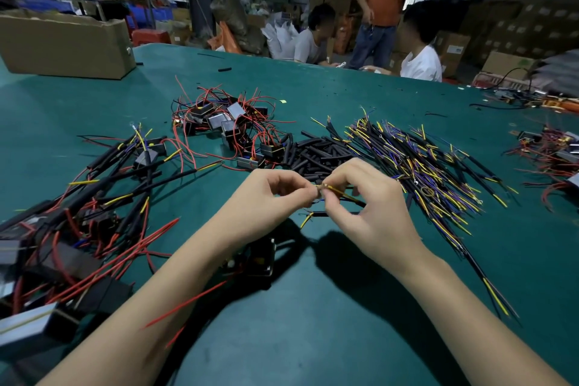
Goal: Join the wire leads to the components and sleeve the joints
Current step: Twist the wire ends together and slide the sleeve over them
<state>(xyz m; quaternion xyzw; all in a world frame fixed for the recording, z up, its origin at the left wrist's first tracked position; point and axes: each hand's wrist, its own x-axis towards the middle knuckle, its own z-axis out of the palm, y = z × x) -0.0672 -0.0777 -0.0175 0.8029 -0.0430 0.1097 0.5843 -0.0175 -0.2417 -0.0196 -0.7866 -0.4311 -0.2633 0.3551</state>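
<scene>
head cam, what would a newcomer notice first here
Two hands meet at centre, the left hand and right hand pinching a yellow wire between them. Around them on the green table lie heaps: red-wired components behind, black sleeves beside them, yellow-tipped leads right.

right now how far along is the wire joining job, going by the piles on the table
Partly done. On the left, a pile of sleeved assemblies looks finished. In hand: the left hand and right hand pinch a yellow lead at a joint between them. Left to do: the red-wired components, loose black sleeves and a big bundle of leads all wait.
</scene>
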